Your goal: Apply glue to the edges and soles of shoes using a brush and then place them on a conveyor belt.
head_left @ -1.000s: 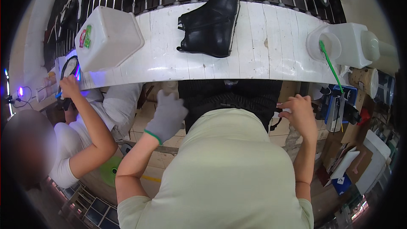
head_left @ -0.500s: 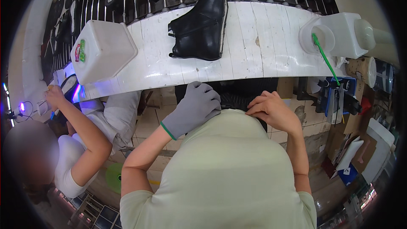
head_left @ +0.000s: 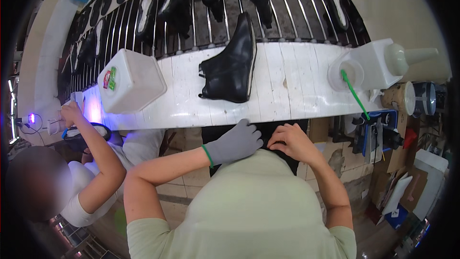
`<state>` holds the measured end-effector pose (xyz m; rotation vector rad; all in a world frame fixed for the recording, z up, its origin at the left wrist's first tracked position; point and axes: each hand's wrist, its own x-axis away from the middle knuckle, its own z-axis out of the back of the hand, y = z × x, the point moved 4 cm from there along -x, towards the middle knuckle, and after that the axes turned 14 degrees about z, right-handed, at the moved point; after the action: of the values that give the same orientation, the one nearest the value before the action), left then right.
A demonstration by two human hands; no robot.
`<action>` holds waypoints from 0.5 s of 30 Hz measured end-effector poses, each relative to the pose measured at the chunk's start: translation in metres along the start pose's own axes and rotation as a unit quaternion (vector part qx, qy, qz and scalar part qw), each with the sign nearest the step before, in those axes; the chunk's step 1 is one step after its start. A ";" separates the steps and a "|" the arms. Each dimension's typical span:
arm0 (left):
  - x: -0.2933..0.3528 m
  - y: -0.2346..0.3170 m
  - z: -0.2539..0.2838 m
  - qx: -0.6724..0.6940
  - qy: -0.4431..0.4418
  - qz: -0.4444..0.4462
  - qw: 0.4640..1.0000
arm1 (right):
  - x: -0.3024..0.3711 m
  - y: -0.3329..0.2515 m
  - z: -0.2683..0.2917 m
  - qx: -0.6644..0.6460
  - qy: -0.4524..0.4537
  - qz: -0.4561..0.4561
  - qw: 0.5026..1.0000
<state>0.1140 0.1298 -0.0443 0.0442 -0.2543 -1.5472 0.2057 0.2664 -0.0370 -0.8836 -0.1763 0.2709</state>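
Beside the white table (head_left: pixel 297 93), left hand (head_left: pixel 235 144) and right hand (head_left: pixel 295 143) angle inward, each grip half-curled, contents unclear.

At your waist, black garment (head_left: pixel 265 129), partly covered, showed between the white table (head_left: pixel 287 104) and your smooth, pale green shirt (head_left: pixel 254 201).

The left hand (head_left: pixel 235 145), in a grey glove (head_left: pixel 225 150) with a green cuff (head_left: pixel 208 156), is at the front of the waist, its fingers (head_left: pixel 250 129) bent and reaching toward the right hand (head_left: pixel 296 145). The right hand is bare, thumb and forefinger curved toward each other; whether they pinch anything cannot be told. The hands are near each other but apart. The left arm (head_left: pixel 148 187) bends sharply, its forearm (head_left: pixel 172 166) crossing inward; the right arm (head_left: pixel 335 189) bends with its elbow out to the side.
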 end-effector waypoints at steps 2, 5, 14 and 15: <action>0.011 -0.006 -0.002 0.027 0.007 0.037 0.999 | 0.013 0.005 -0.004 -0.028 0.039 -0.083 0.995; 0.030 -0.011 -0.004 0.084 0.031 0.083 0.993 | 0.026 0.003 -0.019 0.048 0.002 -0.064 0.997; 0.008 -0.009 -0.017 0.033 -0.038 0.125 0.991 | 0.011 0.019 -0.032 0.131 0.000 -0.054 0.990; 0.006 -0.011 -0.020 0.031 -0.063 0.121 0.990 | 0.011 0.017 -0.027 0.128 -0.003 -0.052 0.990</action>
<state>0.1074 0.1212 -0.0651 -0.0342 -0.3942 -1.3024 0.2205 0.2597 -0.0670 -0.6167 -0.1872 0.1944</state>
